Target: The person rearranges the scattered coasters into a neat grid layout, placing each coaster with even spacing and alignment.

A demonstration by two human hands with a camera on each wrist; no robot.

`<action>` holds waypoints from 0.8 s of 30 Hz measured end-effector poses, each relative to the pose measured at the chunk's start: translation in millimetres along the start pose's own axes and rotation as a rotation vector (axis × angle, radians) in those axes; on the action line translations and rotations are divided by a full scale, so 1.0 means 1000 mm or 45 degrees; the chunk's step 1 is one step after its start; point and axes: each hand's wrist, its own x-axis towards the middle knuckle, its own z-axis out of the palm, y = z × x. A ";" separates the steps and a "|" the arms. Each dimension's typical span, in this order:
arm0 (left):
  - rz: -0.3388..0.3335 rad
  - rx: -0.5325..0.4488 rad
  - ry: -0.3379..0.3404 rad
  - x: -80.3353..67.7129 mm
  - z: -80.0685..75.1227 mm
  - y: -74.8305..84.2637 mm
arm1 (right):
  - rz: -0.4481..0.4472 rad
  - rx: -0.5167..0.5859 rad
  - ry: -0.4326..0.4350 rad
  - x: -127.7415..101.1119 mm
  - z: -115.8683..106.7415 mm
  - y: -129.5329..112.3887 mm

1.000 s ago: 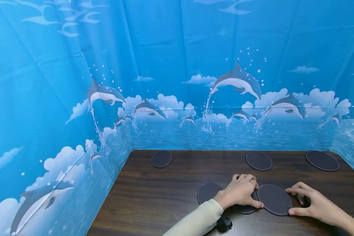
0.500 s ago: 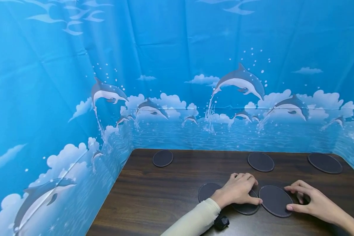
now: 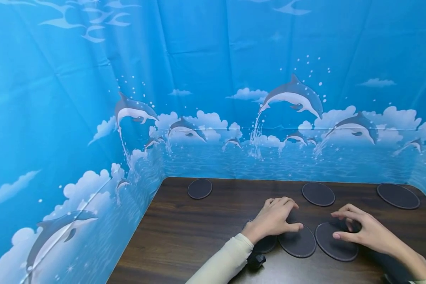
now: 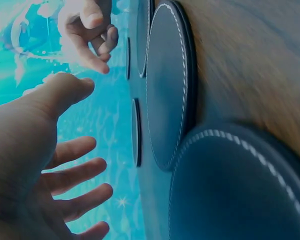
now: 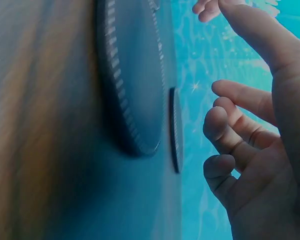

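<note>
Three dark round coasters with stitched rims lie in a row near the table's front: one (image 3: 266, 243) half hidden under my left wrist, a middle one (image 3: 297, 241) and a right one (image 3: 335, 246). My left hand (image 3: 287, 215) hovers over the first two with relaxed fingers and holds nothing. In the left wrist view this left hand (image 4: 50, 165) is spread clear of the coaster (image 4: 170, 85). My right hand (image 3: 342, 225) hangs over the right coaster's far edge, loosely curled and empty. The right wrist view shows its fingers (image 5: 230, 135) off the coaster (image 5: 135, 75).
Three more coasters lie along the back of the dark wooden table (image 3: 206, 232): far left (image 3: 200, 188), centre right (image 3: 318, 193), far right (image 3: 398, 195). A blue dolphin-print curtain (image 3: 213, 98) walls the table at back and left. A black wrist camera (image 3: 255, 260) sits on my left forearm.
My left hand has lifted off the middle coaster and drawn left. My right hand has let go of the right coaster's edge. The two coasters now lie side by side.
</note>
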 end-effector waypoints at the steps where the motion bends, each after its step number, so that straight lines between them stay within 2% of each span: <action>1: 0.001 -0.006 0.016 -0.001 -0.001 -0.002 | -0.004 0.003 0.001 0.003 0.001 -0.002; 6: -0.014 -0.034 0.121 -0.010 -0.003 -0.018 | -0.058 0.029 -0.009 0.018 0.007 -0.011; 10: -0.068 -0.052 0.196 -0.017 -0.005 -0.035 | -0.086 0.035 -0.019 0.032 0.014 -0.019; 19: -0.242 -0.098 0.261 -0.039 -0.012 -0.088 | -0.177 0.072 -0.062 0.071 0.031 -0.038; 24: -0.316 -0.140 0.279 -0.050 -0.018 -0.114 | -0.194 0.091 -0.046 0.091 0.043 -0.045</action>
